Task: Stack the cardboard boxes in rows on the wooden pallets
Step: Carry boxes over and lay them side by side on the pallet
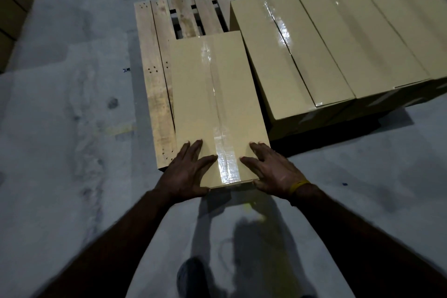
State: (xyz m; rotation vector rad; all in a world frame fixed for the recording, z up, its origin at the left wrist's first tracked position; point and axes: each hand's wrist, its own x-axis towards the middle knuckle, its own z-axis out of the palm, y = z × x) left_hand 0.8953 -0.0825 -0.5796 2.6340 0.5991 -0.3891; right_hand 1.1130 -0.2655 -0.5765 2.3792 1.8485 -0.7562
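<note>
The cardboard box (215, 104) being placed sits on the wooden pallet (154, 75), tape seam running near to far, with its near end sticking out past the pallet's near edge toward the person. Both hands are flat on that near end: left hand (187, 172) on the near-left corner, right hand (272, 172) on the near-right one, fingers spread and relaxed, thumbs on top, so they're resting or pushing, not gripping anything. Just right of it there's a row of boxes (338, 43) already down, and this one looks slightly angled off from them with a thin wedge of gap. My guess at the risk: push unevenly and it skews more, or its far-right corner snags on the neighbour; leave it overhanging and it could tip or get kicked. Hard to tell whether it's fully resting on the slats, since the box hides them. The right end of the row is cut off, the boxes in the far-left corner (14, 7) are dark, and the concrete floor (60, 152) under the arms is mostly shadow.
</note>
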